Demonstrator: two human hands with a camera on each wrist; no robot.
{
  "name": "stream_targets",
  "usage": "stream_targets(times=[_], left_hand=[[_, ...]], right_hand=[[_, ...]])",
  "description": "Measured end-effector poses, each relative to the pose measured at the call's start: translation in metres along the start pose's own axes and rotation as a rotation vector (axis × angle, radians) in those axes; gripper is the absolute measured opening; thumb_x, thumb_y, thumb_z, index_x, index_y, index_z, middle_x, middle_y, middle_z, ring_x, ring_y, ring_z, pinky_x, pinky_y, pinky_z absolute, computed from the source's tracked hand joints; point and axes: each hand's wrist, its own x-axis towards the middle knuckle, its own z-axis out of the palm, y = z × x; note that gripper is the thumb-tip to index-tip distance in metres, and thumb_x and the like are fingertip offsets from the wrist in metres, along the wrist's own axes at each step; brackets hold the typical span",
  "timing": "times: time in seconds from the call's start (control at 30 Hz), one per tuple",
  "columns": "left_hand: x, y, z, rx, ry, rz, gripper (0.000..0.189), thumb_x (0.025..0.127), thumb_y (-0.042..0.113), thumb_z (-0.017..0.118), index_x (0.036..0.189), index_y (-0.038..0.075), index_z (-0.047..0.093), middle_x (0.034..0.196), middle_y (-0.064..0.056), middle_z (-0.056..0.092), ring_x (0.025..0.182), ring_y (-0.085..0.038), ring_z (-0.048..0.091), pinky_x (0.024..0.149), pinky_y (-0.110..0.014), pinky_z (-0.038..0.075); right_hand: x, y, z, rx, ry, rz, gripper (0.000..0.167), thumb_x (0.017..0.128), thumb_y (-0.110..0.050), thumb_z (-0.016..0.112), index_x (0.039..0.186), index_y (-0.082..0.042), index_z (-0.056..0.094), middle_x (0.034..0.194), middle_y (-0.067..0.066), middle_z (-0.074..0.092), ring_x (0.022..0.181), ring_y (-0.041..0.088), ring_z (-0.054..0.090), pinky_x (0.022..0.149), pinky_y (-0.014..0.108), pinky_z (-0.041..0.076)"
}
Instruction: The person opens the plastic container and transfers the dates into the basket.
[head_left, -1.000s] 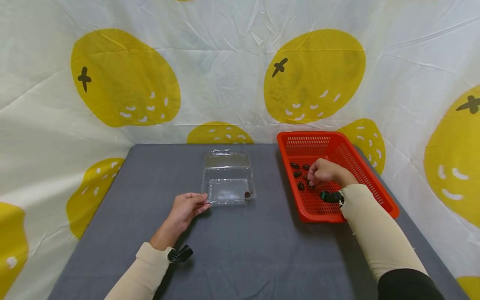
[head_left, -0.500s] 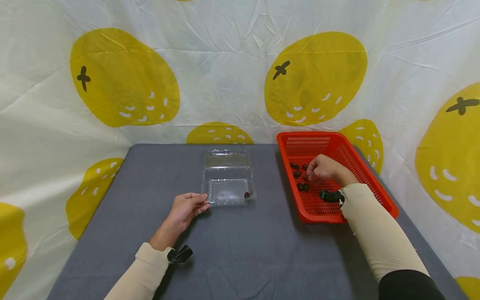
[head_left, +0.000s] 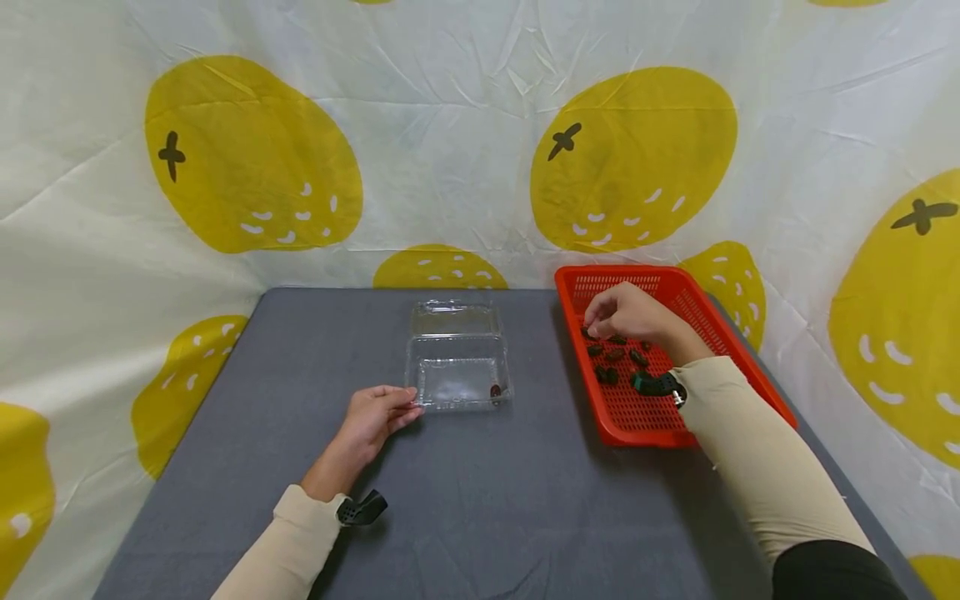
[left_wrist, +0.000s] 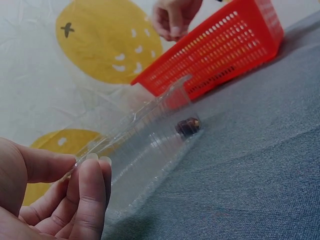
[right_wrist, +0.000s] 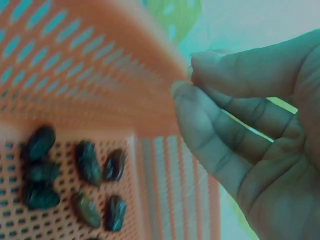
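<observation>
My left hand (head_left: 378, 417) pinches the near left corner of a clear plastic clamshell box (head_left: 457, 379), its lid standing open at the back. One dark brown, glossy, date-like fruit (left_wrist: 188, 126) lies in the box's near right corner. To the right, a red perforated basket (head_left: 678, 425) holds several similar dates (head_left: 638, 358) on its floor. My right hand (head_left: 626, 315) is over the basket's far left part, fingers bent loosely. In the right wrist view the thumb and index fingertips come close together beside the basket wall, with no date visible between them.
Both containers rest on a grey cloth-covered table (head_left: 465, 508). A white curtain (head_left: 450, 167) with yellow fruit shapes hangs behind and at the sides. The basket stands at the table's far right, a short gap from the box.
My right hand has moved up and to the left over the basket, uncovering more dates. A date my fingers covered now lies beside another. The left hand and box have stayed put.
</observation>
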Motion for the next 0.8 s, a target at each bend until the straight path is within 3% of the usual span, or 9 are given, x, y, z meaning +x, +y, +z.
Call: stream_targets(times=[0.23, 0.8], left_hand=[[-0.001, 0.000, -0.002, -0.001, -0.022, 0.019, 0.012, 0.097, 0.001, 0.071, 0.104, -0.007, 0.073, 0.086, -0.009, 0.078, 0.070, -0.014, 0.076, 0.070, -0.026, 0.066], [0.000, 0.001, 0.006, -0.023, -0.006, 0.017, 0.005, 0.096, -0.003, 0.069, 0.098, -0.007, 0.071, 0.081, -0.008, 0.076, 0.067, -0.014, 0.075, 0.068, -0.025, 0.066]], right_hand=[[0.013, -0.032, 0.011, -0.013, -0.045, -0.103, 0.009, 0.089, -0.003, 0.078, 0.097, 0.000, 0.076, 0.088, 0.013, 0.075, 0.076, 0.018, 0.064, 0.073, 0.034, 0.059], [0.050, -0.070, 0.057, 0.010, -0.269, -0.209, 0.008, 0.086, 0.002, 0.079, 0.090, -0.005, 0.078, 0.083, 0.007, 0.076, 0.077, 0.016, 0.068, 0.076, 0.028, 0.062]])
